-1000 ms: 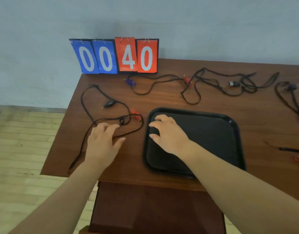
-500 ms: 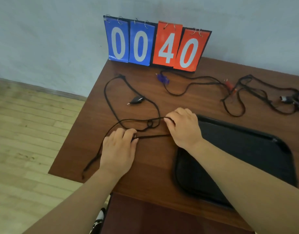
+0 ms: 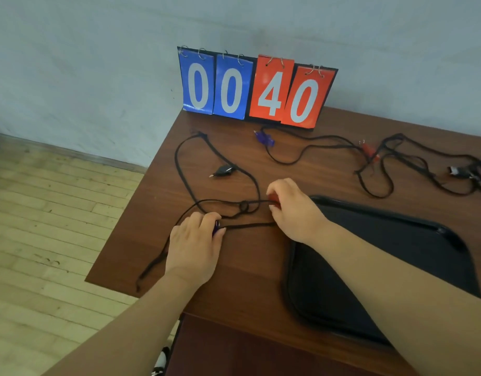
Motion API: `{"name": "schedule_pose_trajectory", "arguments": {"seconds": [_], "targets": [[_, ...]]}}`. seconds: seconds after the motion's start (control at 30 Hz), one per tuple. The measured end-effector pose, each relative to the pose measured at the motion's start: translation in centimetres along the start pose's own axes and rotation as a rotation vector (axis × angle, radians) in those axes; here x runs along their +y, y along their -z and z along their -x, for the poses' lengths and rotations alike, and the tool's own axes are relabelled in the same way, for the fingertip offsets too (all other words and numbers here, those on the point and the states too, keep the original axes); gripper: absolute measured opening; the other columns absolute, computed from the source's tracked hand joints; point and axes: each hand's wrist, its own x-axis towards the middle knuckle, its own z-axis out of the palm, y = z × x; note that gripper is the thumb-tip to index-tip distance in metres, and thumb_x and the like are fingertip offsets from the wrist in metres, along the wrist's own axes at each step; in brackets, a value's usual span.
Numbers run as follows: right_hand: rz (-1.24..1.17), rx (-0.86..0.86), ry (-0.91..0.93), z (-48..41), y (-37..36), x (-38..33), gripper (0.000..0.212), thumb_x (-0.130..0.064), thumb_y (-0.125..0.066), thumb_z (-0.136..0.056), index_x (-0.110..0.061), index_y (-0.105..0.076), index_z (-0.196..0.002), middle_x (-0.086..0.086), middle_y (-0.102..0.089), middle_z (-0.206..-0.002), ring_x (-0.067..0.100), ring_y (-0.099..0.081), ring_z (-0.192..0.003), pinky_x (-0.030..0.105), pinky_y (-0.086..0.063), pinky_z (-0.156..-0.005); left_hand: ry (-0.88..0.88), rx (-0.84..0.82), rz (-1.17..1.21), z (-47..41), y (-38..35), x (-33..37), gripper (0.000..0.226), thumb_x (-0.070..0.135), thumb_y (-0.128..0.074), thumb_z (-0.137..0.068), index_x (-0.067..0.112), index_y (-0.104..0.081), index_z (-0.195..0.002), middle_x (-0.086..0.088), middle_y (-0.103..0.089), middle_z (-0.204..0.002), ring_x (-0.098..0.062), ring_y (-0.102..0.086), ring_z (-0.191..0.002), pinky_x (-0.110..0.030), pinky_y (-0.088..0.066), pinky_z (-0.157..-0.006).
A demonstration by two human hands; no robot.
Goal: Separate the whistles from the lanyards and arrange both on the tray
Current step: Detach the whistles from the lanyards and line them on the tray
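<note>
Now, left hand (image 3: 193,246): fingers curled on a purple whistle (image 3: 215,228), pressed to the table (image 3: 233,289).
Right hand (image 3: 293,213): pinching a red whistle (image 3: 273,197) beside the tray (image 3: 448,232).
Lanyard (image 3: 248,226): taut between both hands.

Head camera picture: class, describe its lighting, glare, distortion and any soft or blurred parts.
Head view: soft, even light with faint shadows under the hands, left and right; glare streaks on the blue score cards; wide-angle bending tilts the table and scoreboard; the forearms at the bottom edge and the whistles far right look soft, while the black tray rim shows a thin sheen.
</note>
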Motion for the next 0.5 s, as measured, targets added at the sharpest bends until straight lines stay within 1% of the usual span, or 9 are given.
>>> {"name": "schedule_pose_trajectory", "arguments": {"seconds": [0.07,0.13,0.2,0.27,0.3,0.33,0.37,0.43,0.5], "targets": [[-0.080,-0.024,-0.044,0.0,0.8,0.0,0.026,-0.018,-0.062,-0.097,-0.027,-0.041,-0.109,-0.003,-0.055,-0.104,0.019,-0.060,-0.089,0.032,-0.048,-0.074,0.004,-0.002,-0.009,0.0,-0.1,0.0,0.032,0.042,-0.055,-0.100,0.025,-0.059,-0.127,0.005,-0.062,-0.107,-0.019,-0.062,-0.098,-0.039,-0.050,-0.085],[-0.187,-0.083,-0.096,0.1,1.4,-0.2,0.043,-0.022,-0.068,-0.093,-0.030,-0.034,-0.118,-0.007,-0.054,-0.106,0.013,-0.060,-0.091,0.026,-0.047,-0.072,0.006,-0.005,-0.016,-0.1,0.0,0.2,0.033,0.043,-0.054,-0.100,0.027,-0.059,-0.128,0.005,-0.061,-0.108,-0.018,-0.062,-0.099,-0.038,-0.049,-0.087],[-0.288,-0.137,-0.155,0.4,1.8,-0.6,0.068,-0.031,-0.075,-0.088,-0.041,-0.026,-0.133,-0.009,-0.049,-0.114,0.013,-0.059,-0.099,0.027,-0.051,-0.081,0.013,-0.017,-0.027,-0.1,0.1,0.2,0.033,0.045,-0.055,-0.100,0.028,-0.058,-0.128,0.006,-0.060,-0.109,-0.018,-0.061,-0.101,-0.038,-0.049,-0.088],[-0.361,-0.061,-0.210,0.7,1.7,-0.8,0.078,-0.043,-0.076,-0.085,-0.048,-0.021,-0.139,-0.008,-0.047,-0.124,0.017,-0.058,-0.112,0.038,-0.053,-0.095,0.012,-0.030,-0.037,-0.1,0.2,0.2,0.032,0.044,-0.056,-0.099,0.029,-0.058,-0.126,0.006,-0.060,-0.110,-0.019,-0.061,-0.102,-0.038,-0.049,-0.088],[-0.390,0.011,-0.233,1.0,1.8,-0.7,0.077,-0.047,-0.075,-0.085,-0.047,-0.021,-0.141,-0.007,-0.047,-0.130,0.017,-0.056,-0.118,0.042,-0.051,-0.100,0.014,-0.045,-0.032,-0.1,0.3,0.2,0.030,0.044,-0.057,-0.099,0.030,-0.058,-0.126,0.006,-0.059,-0.110,-0.019,-0.061,-0.103,-0.039,-0.048,-0.089],[-0.408,0.090,-0.251,1.4,2.0,-0.4,0.075,-0.046,-0.074,-0.087,-0.042,-0.023,-0.143,-0.005,-0.048,-0.133,0.018,-0.055,-0.120,0.042,-0.051,-0.102,0.020,-0.071,-0.013,-0.1,0.4,0.1,0.029,0.043,-0.056,-0.099,0.032,-0.057,-0.126,0.008,-0.058,-0.111,-0.019,-0.060,-0.105,-0.038,-0.047,-0.091],[-0.402,0.173,-0.260,2.0,2.1,0.1,0.070,-0.040,-0.072,-0.091,-0.033,-0.027,-0.145,-0.003,-0.049,-0.131,0.017,-0.056,-0.118,0.039,-0.051,-0.099,0.030,-0.106,0.028,-0.3,0.6,0.0,0.027,0.043,-0.056,-0.100,0.034,-0.056,-0.126,0.009,-0.056,-0.112,-0.017,-0.059,-0.108,-0.038,-0.045,-0.093],[-0.310,0.338,-0.260,3.5,2.7,1.6,0.048,-0.026,-0.066,-0.096,-0.019,-0.041,-0.137,-0.001,-0.051,-0.120,0.017,-0.060,-0.107,0.031,-0.052,-0.088,0.088,-0.178,0.167,-0.8,1.7,0.0,0.024,0.040,-0.054,-0.102,0.037,-0.055,-0.125,0.013,-0.054,-0.113,-0.015,-0.057,-0.111,-0.039,-0.044,-0.099],[-0.193,0.422,-0.231,5.1,3.2,3.4,0.027,-0.018,-0.061,-0.097,-0.017,-0.053,-0.123,-0.003,-0.049,-0.115,0.015,-0.059,-0.098,0.032,-0.053,-0.084,0.118,-0.190,0.245,-1.1,3.0,0.4,0.026,0.039,-0.055,-0.102,0.037,-0.056,-0.128,0.013,-0.054,-0.114,-0.015,-0.056,-0.111,-0.040,-0.047,-0.100]]}}
